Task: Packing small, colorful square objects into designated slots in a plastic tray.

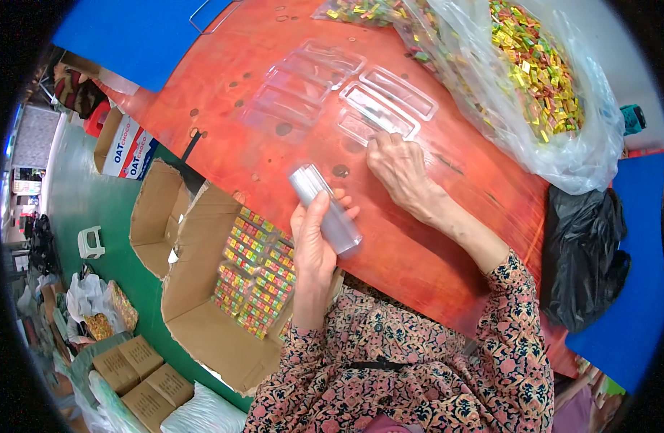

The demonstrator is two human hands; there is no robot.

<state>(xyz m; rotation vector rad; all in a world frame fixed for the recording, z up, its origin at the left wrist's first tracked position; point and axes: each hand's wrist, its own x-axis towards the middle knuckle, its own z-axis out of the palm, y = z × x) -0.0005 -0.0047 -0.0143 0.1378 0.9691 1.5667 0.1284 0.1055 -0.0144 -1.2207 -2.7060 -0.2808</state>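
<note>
My left hand [312, 249] is wrapped round a nested stack of clear plastic trays [341, 229], held tilted above the red tabletop's near edge. Over the table, my right hand [403, 172] has its fingers curled and pinched at the near end of a long clear tray [379, 108]; the fingertips are partly hidden. Beside that one, to the right, lies another clear tray [411, 96]. Further left, several more clear trays [296, 83] rest in a row on the red table [224, 123].
A large clear bag of small wrapped pieces [538, 72] stands at the far right, with a black plastic bag [581, 252] nearer. Left below the table edge, an opened carton [202, 317] holds filled packs [256, 274]. A white stool [91, 242] is on the green floor.
</note>
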